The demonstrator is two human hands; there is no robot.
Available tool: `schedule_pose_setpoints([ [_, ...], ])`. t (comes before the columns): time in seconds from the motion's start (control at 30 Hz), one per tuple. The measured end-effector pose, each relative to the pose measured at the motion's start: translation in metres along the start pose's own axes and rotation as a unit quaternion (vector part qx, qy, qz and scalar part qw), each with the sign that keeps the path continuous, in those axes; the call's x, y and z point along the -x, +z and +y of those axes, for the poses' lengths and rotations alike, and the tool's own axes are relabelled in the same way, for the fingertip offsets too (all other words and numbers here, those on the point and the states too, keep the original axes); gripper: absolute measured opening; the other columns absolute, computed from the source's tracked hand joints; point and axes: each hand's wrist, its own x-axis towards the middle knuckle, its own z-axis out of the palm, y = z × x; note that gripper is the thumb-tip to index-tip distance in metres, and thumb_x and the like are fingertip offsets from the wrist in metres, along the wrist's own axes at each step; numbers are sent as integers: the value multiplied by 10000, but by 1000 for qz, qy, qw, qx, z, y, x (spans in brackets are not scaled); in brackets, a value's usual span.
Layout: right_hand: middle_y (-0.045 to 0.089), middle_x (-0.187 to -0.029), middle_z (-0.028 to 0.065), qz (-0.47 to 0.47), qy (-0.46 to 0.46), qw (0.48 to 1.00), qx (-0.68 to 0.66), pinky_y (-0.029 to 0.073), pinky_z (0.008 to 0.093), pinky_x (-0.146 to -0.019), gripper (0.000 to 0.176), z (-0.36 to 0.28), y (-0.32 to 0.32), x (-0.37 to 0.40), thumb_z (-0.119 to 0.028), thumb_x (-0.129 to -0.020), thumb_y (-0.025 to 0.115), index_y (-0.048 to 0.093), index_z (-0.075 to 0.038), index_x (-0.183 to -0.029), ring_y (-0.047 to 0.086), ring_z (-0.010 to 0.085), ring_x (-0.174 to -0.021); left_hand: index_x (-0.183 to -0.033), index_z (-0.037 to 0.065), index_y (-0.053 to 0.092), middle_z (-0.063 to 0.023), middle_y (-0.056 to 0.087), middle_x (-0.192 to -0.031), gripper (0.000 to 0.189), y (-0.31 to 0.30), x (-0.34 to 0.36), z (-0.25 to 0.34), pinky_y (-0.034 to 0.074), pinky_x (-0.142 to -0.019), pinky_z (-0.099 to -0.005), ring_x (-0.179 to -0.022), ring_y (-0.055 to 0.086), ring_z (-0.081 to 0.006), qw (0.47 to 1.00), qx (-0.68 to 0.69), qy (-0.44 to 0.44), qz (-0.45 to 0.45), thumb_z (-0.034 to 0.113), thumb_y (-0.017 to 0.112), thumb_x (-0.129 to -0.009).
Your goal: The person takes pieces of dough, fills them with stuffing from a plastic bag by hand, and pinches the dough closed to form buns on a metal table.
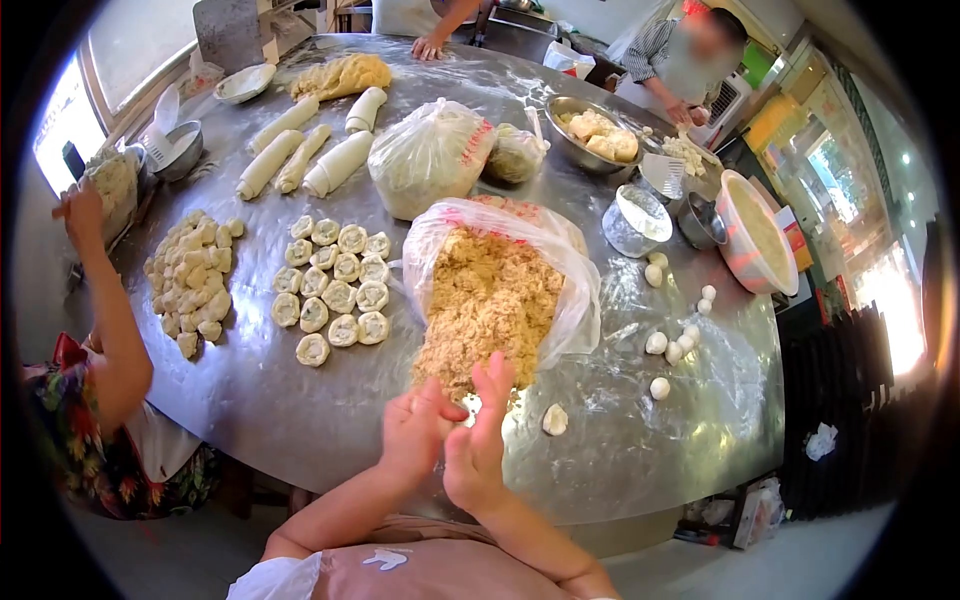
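Observation:
Close together at the table's front edge, my left hand (412, 428) and my right hand (480, 435) meet around a small pale piece of dough (452, 418). The fingers of my left hand are curled against it. My right hand has its fingers raised and spread, its thumb side near the dough. Just beyond them, crumbly brown filling (490, 290) spills from an open plastic bag (575, 270). A single dough piece (555, 420) lies right of my hands. Rows of round filled dough pieces (340, 296) sit to the left of the bag.
Dough lumps (192, 280) and rolled dough logs (340, 163) lie on the metal table (400, 470). Tied bags (425, 160), a dough bowl (560, 140) and a large basin (735, 240) stand farther back. Co-workers' arms (115, 330) show at the left, back and back right.

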Motion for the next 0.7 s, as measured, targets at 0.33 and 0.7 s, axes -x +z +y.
schedule_pose_setpoints([
  [0.33, 628, -906, 122, -60, 250, 960, -115, 488, 299, -733, 321, 9, -3, 17, -305, -1006, 430, 533, -29, -1132, 602, 174, -802, -1046, 6, 657, -144, 639, -1109, 319, 13, 5, 25, 428, -943, -316, -1125, 541, -199, 984, 148, 100, 1, 257, 468, -992],
  [0.7, 603, -858, 80, -78, 266, 943, -184, 467, 262, -630, 485, 4, -7, 24, -454, -1010, 318, 510, -48, -1191, 587, 141, -706, -1017, -3, 657, -121, 654, -1090, 329, 10, 16, 20, 476, -865, -291, -964, 607, -163, 987, 123, 101, -35, 253, 451, -1005],
])
